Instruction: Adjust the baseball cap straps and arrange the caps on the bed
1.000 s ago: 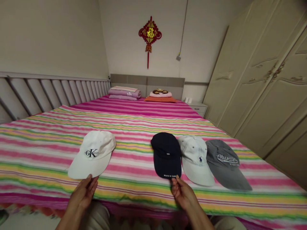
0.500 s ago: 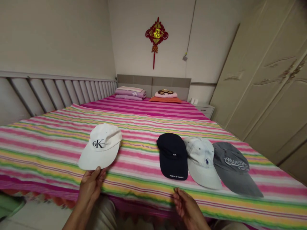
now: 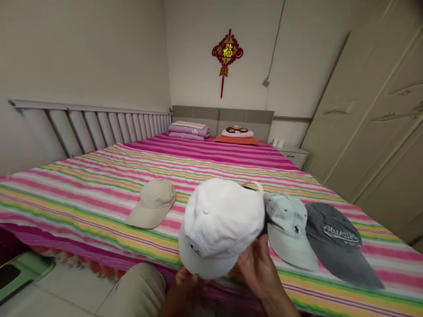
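A white baseball cap [image 3: 224,215] is raised in front of me, crown toward me and brim pointing down to the left. My left hand [image 3: 187,286] pinches the edge of its brim, partly blurred. At the cap's lower right side, my right hand [image 3: 261,275] grips it, some fingers hidden behind the fabric. On the bed to the left lies a beige cap [image 3: 155,202] with a small dark logo. A pale blue cap [image 3: 287,224] lies to the right, overlapping a grey cap [image 3: 340,242] with white lettering. The white cap mostly hides the navy cap.
A striped sheet [image 3: 95,185] covers the bed. Folded purple bedding [image 3: 188,130] and an orange-and-pink stack [image 3: 237,134] sit by the headboard. A metal rail [image 3: 99,116] runs along the left, and a green stool [image 3: 24,273] stands at the lower left.
The white cap has been lifted off the bed and carried right, turned crown toward me. My right hand has taken hold too. The beige cap now shows at left; the view has shifted left.
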